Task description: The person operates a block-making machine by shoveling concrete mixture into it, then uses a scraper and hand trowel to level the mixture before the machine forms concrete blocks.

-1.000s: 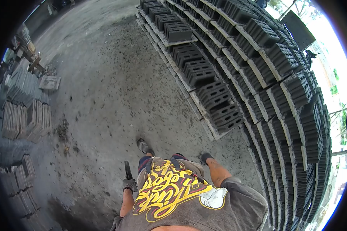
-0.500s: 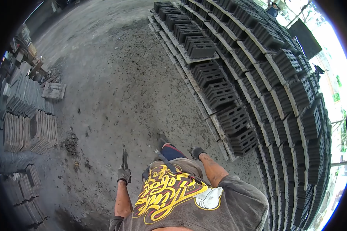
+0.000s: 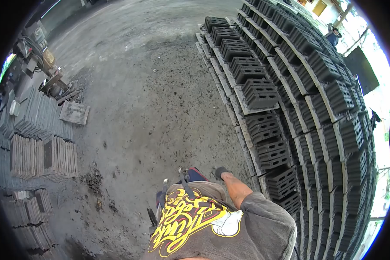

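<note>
Right hand (image 3: 221, 173) low, near the dark blocks (image 3: 271, 154)

Whether it is spread or curled, I cannot tell; the left hand is out of sight. Blocks fill the frame's right side: passing well probably means holding clear of their edges, footing sure on gritty floor (image 3: 160, 108).

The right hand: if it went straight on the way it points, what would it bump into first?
Probably the crumb-strewn floor: the stacked blocks stand right of the line the right hand points along. Depth is unclear, so I can't say how soon.
</note>
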The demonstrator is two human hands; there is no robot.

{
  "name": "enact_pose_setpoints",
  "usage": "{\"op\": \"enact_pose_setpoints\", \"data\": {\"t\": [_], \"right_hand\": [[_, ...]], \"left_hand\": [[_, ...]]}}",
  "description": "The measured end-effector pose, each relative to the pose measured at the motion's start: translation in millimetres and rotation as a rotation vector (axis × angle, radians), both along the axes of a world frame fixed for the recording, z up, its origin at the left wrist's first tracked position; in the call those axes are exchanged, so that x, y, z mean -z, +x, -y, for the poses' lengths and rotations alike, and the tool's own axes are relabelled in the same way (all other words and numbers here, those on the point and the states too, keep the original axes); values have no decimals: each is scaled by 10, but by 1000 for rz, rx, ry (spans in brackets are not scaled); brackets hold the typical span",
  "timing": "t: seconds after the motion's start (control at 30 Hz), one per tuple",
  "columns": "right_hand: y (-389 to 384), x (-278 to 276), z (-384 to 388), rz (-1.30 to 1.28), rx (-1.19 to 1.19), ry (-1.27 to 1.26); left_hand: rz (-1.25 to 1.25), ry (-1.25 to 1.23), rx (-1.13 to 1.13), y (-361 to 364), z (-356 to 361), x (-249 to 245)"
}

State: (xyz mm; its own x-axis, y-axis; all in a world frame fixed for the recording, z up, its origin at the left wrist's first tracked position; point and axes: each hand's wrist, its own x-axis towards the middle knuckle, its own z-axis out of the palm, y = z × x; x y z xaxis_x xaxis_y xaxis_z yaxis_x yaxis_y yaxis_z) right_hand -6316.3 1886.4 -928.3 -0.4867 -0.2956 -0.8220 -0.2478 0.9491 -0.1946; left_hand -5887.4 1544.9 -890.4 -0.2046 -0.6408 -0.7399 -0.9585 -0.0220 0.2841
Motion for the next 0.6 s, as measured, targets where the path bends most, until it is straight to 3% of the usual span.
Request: {"op": "enact_pose_setpoints", "data": {"t": [0.07, 0.13, 0.2, 0.23, 0.27, 0.33, 0.4, 0.47, 0.5, 0.53, 0.57, 0.6], "right_hand": [[-599, 187, 396, -30, 172, -105], [-1167, 217, 876, -159, 158, -202], [-1578, 202, 1251, -545, -156, -303], [-1775, 135, 1443, -546, -145, -299], [-1960, 44, 1628, -392, 178, -425], [-2160, -131, 1924, -237, 512, -545], [-2253, -164, 2098, -462, 346, -373], [-2209, -98, 2169, -405, 296, -231], [-2149, 25, 2126, -368, 240, -173], [-2143, 1197, 1952, -197, 240, -86], [-2127, 420, 2032, 103, -8, 99], [-2057, 459, 2098, 158, 87, 55]], "left_hand": [[-15, -7, -19, -330, 185, -10], [-36, -10, -24, -726, 453, -26], [-59, -18, -13, -1110, 754, 11], [-71, -24, -7, -1314, 927, 15], [-83, -28, -1, -1514, 1127, 39], [-103, -10, 0, -1938, 1565, 51], [-100, 46, -25, -2352, 2099, 153], [-247, 4, -107, -2556, 2672, 589], [-113, -10, -46, -2818, 2887, 442], [-123, -11, -43, -3110, 3132, 321], [-153, 43, -112, -3403, 3403, 268], [-176, 100, -180, -3672, 3644, 191]]}}
